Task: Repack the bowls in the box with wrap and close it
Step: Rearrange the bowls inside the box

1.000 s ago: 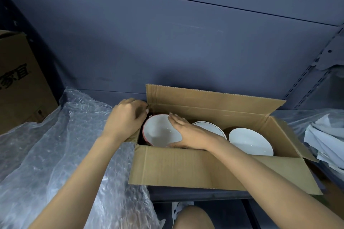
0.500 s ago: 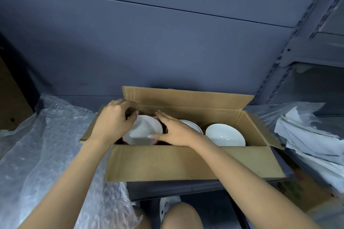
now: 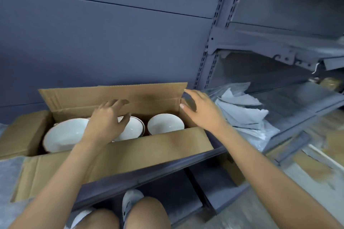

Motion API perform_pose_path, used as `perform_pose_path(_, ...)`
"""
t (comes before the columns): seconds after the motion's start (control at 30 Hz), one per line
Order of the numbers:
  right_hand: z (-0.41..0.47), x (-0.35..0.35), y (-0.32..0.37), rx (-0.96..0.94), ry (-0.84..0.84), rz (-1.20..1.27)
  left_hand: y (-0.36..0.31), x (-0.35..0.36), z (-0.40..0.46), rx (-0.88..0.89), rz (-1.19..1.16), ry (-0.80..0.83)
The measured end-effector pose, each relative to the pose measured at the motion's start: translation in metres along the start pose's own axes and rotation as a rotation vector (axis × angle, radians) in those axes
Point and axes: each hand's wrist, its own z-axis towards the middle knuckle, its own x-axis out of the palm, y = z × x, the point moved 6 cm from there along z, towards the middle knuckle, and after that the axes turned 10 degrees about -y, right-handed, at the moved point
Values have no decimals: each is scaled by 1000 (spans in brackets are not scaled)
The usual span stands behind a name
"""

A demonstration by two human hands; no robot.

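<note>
Box (image 3: 149,147): on the shelf (image 3: 167,168), flaps open.
Bowls: three in a row inside the box, left bowl (image 3: 63,134), middle bowl (image 3: 130,130), right bowl (image 3: 164,123).
Left hand (image 3: 108,119): above the middle bowl.
Right hand (image 3: 202,109): at the box's right end.
Paper pile (image 3: 242,111): right of the box.

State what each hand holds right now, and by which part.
Nothing is held. The left hand hovers open over the bowls; the right hand is open beside the box, at its right end.
</note>
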Motion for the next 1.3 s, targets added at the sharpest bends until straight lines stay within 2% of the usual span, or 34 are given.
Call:
perform_pose_path(0.13,-9,-24,-59,71,-56,-107,-28,30,7,83,-3,51)
perform_pose_path(0.27,-9,-37,-118,159,-42,-222,-47,50,17,112,-13,91)
perform_pose_path(0.57,23,-38,-231,331,20,-382,-45,84,40,171,69,145)
perform_pose_path(0.83,20,0,-288,594,258,-295,-33,101,43,185,44,150)
perform_pose_path(1.07,19,4,-283,503,11,-399,-36,101,42,192,28,141)
perform_pose_path(1.3,21,-22,-262,440,-152,-244,-38,89,37,194,-3,148)
